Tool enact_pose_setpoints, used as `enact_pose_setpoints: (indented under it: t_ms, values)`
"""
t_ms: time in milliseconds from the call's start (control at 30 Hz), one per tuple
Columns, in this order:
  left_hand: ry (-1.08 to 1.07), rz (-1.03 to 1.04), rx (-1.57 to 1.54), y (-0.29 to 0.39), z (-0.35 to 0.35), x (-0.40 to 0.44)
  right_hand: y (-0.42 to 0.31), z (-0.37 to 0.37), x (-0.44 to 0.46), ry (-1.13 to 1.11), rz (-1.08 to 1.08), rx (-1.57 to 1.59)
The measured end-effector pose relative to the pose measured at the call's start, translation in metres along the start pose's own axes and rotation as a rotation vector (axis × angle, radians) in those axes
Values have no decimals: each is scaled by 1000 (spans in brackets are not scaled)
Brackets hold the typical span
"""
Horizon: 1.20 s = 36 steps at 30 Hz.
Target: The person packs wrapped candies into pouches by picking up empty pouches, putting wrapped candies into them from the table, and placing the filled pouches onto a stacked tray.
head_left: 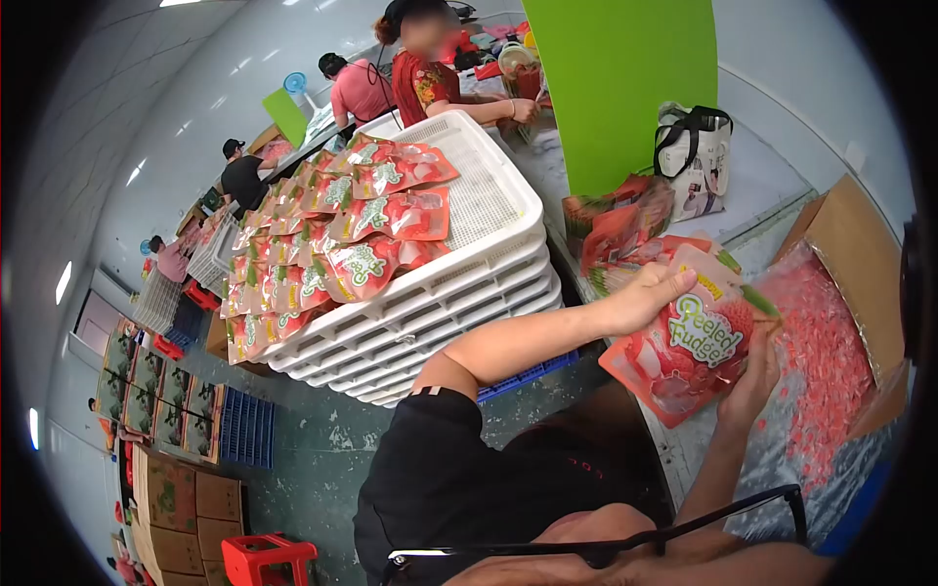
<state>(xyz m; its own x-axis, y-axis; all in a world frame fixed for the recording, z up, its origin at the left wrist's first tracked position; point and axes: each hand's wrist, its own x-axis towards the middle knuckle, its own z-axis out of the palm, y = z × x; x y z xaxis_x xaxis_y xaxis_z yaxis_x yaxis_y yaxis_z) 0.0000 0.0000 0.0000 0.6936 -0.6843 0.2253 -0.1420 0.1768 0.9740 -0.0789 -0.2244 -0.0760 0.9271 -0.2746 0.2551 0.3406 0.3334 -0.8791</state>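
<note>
A pink-red candy pouch [696,337] printed "Peeled Fudge" is held up tilted in front of me. My left hand [645,298] is closed on its upper left edge, thumb on the front. Fingers of my right hand [752,381] grip the opposite side, near the green-marked corner. Behind the pouch, more pouches [625,230] lie piled on the table. To the right, a cardboard box [845,254] lined with clear plastic holds many small pink-wrapped pieces [826,361].
Left of me stands a stack of white plastic trays [489,234], its top one bearing rows of filled pouches [362,264]. A green panel [630,88] and a tote bag [694,161] are at the back. Co-workers sit beyond the trays. A red stool [269,559] stands lower left.
</note>
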Motion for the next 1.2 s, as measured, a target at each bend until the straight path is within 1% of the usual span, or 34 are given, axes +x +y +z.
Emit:
enact_pose_setpoints:
  t_ms: [67,100,133,167,200,233,267,300,333,367,400,433,467,500,533,567,600,633,700,767,800,833,900,967,1067,1100,1133,1167,1200]
  values:
    - [80,19,-57,16,-15,-5,8,13,15,19,59,-13]
    - [123,-1,22,13,-4,-4,-31,6,8,6,79,-85]
    - [283,72,152,29,-22,-3,-45,35,7,-60,1,-61]
    - [463,260,272,41,-47,4,-53,58,3,-120,-73,-38]
    - [702,111,299,71,-73,4,-51,70,-1,-48,-125,-44]
    - [818,197,377,93,-103,1,-47,57,-2,-61,-125,-47]
    - [918,353,463,102,-149,-1,-37,33,-1,-84,-22,-70]
    - [1062,547,629,107,-220,3,-23,12,1,-107,74,-86]
    - [1215,506,705,125,-272,-13,-9,-7,0,-55,129,-100]
    - [1384,445,584,151,-286,-29,-1,-19,-4,-59,126,-100]
    - [1626,505,645,164,-312,-42,4,-29,-9,-9,200,-99]
    - [1780,598,692,166,-347,-58,9,-40,-15,41,276,-97]
    - [1861,500,810,157,-404,-86,17,-49,-21,43,268,-93]
    - [1843,534,960,148,-426,-110,25,-59,-27,69,318,-117]
    - [2133,-66,933,160,-371,-110,31,-66,-32,96,368,-143]
    - [2343,-334,1302,137,-404,-121,34,-69,-37,101,357,-139]
    - [2127,-416,1614,128,-418,-130,37,-72,-40,136,391,-135]
    - [1874,-498,1899,122,-418,-138,39,-73,-42,168,431,-134]
    - [1255,-577,2115,107,-413,-120,39,-69,-43,168,433,-120]
    - [981,-620,2049,77,-442,-111,40,-65,-44,169,431,-111]
    - [992,-705,2002,67,-442,-107,43,-64,-45,158,456,-115]
    - [990,-699,1995,68,-435,-105,44,-64,-47,147,484,-123]
    - [834,-1054,1907,72,-429,-101,46,-66,-49,135,513,-136]
    - [868,-1050,1885,73,-430,-105,51,-71,-57,109,563,-146]
    - [889,-1227,1847,83,-420,-109,56,-87,-63,97,564,-143]
    - [881,-1265,1845,80,-427,-108,58,-93,-68,137,575,-143]
    - [931,-1204,1884,80,-425,-108,59,-96,-71,183,588,-144]
    - [970,-1135,1920,77,-422,-105,61,-99,-72,181,593,-143]
    - [991,-992,1960,78,-420,-100,62,-104,-74,214,606,-150]
